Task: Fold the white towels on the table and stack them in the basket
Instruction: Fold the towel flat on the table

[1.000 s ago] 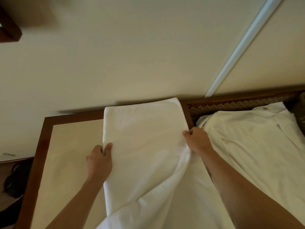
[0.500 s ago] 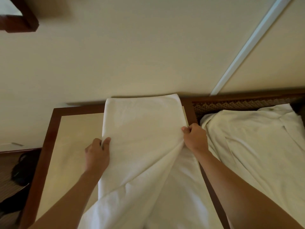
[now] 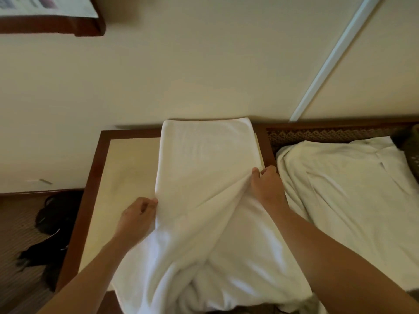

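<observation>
nearest, the white towel (image 3: 204,177) bunched loosely below both wrists. the left hand (image 3: 136,219) pinched its left edge, the right hand (image 3: 267,189) gripped a gathered fold at the right; beyond the fingertips it lay flat on the table (image 3: 127,168). pulling both edges evenly would likely keep the fold square.

Pretty plain room tbh. A cream wall (image 3: 181,71) fills most of the view, with a white trim strip (image 3: 333,57) running diagonally down it on the right. Top left there's the corner of a dark wood picture frame (image 3: 52,26) with some blurry print in it. The table (image 3: 95,177) has a dark brown wooden rim around a pale beige top. To its right sits more dark wood furniture with a woven lattice panel (image 3: 328,133) along the back. Lower left, striped brownish carpet (image 3: 13,241) with a black bag (image 3: 54,218) lying on it. Light's warm and dim-ish.
</observation>
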Demonstrator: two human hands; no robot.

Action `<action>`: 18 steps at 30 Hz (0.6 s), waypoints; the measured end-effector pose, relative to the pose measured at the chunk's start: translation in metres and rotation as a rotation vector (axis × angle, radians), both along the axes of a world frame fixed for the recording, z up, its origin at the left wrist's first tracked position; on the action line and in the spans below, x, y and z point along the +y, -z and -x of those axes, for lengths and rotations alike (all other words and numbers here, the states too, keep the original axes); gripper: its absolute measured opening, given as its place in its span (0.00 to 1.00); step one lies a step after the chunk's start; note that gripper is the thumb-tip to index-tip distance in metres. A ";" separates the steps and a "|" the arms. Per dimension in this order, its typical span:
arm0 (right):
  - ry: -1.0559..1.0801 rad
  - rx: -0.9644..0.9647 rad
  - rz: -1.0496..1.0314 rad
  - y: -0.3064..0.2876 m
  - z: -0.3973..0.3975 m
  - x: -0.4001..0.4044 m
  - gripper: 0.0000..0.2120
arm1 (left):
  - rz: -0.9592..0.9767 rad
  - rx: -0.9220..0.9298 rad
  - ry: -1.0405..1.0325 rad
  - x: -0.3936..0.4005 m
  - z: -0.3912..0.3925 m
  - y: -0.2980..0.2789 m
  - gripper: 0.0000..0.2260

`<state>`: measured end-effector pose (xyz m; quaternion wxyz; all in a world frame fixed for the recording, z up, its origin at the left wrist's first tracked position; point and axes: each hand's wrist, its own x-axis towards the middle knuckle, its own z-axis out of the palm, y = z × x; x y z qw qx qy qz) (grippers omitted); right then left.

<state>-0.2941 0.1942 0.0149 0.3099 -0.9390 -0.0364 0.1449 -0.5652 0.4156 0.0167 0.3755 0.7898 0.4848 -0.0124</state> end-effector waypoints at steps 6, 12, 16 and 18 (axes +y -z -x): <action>-0.099 0.044 -0.049 -0.026 0.092 -0.002 0.14 | 0.130 0.205 0.333 -0.022 0.081 -0.010 0.24; -0.249 0.366 -0.179 -0.045 0.183 -0.006 0.23 | -0.008 0.112 0.284 -0.061 0.114 -0.045 0.13; -0.175 0.635 -0.380 -0.079 0.224 -0.023 0.31 | -0.092 -0.081 0.351 -0.129 0.116 -0.092 0.07; -0.192 0.709 -0.401 -0.093 0.230 -0.041 0.33 | -0.099 -0.155 0.431 -0.168 0.115 -0.112 0.07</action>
